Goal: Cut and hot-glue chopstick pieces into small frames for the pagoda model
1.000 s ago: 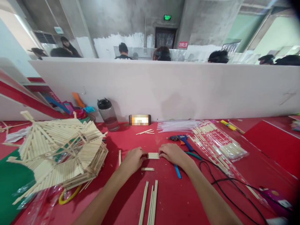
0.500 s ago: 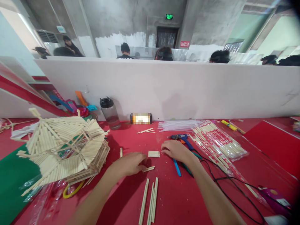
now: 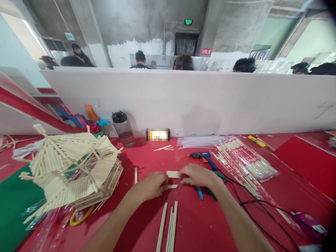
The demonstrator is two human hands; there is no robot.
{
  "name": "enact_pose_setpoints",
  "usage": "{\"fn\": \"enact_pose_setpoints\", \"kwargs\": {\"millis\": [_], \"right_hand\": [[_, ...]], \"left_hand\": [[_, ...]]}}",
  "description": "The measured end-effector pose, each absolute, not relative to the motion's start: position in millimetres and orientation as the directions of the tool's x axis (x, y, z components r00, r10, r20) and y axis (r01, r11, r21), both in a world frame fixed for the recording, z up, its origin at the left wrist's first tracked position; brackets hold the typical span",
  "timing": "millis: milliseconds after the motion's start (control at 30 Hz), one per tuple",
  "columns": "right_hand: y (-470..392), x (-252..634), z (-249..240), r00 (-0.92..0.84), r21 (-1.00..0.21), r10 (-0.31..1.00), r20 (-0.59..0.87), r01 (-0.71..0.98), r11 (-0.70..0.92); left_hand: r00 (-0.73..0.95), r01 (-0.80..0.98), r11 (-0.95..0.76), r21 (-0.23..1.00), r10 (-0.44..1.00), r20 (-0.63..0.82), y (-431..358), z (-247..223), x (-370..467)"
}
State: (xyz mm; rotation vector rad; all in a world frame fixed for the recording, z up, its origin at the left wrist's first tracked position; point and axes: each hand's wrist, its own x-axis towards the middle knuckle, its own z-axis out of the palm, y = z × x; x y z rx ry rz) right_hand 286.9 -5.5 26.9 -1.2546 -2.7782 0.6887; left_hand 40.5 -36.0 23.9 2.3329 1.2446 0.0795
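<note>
My left hand [image 3: 154, 183] has its thumb and fingers pinched on the left end of a few short wooden sticks [image 3: 172, 186]. These lie just in front of a small flat row of short sticks [image 3: 172, 174], side by side like a little panel. At the panel's right end is my right hand [image 3: 195, 175], its fingers loosely bent and nothing visible in them; whether they touch the panel I cannot tell. Closer to me lie several long sticks [image 3: 171, 229] in two groups. A short upright-looking stick piece [image 3: 135, 175] is left of my left hand.
On the left stands a large stick-built model [image 3: 76, 168], with a water bottle [image 3: 123, 129] behind it. A blue glue gun [image 3: 203, 156], its black cable [image 3: 244, 200], a blue pen [image 3: 200, 193] and bagged sticks [image 3: 246, 157] occupy the right. A white partition [image 3: 168, 98] borders the table.
My left hand has brought the short sticks right and slightly forward, so they now lie nearly parallel to the panel. My right hand has lowered a little beside the panel's right end.
</note>
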Motion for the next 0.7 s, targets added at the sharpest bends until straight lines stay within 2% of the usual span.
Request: {"fn": "enact_pose_setpoints", "kwargs": {"millis": [200,367,700], "right_hand": [[-6.9,283.2,26.4,-0.658,-0.36,0.729,-0.19,0.737,0.571],[-7.0,282.2,26.9,-0.629,-0.334,0.753,-0.191,0.764,0.553],[-12.7,272.9,25.5,-0.575,-0.27,0.798,-0.181,0.809,0.522]], "left_hand": [[0.528,0.816,-0.462,0.346,0.841,-0.121,-31.9,15.6,48.6],[0.527,0.819,-0.484,0.308,0.847,-0.071,-29.4,13.2,48.1],[0.462,0.865,-0.419,0.278,0.88,-0.112,-30.6,15.6,45.1]]}}
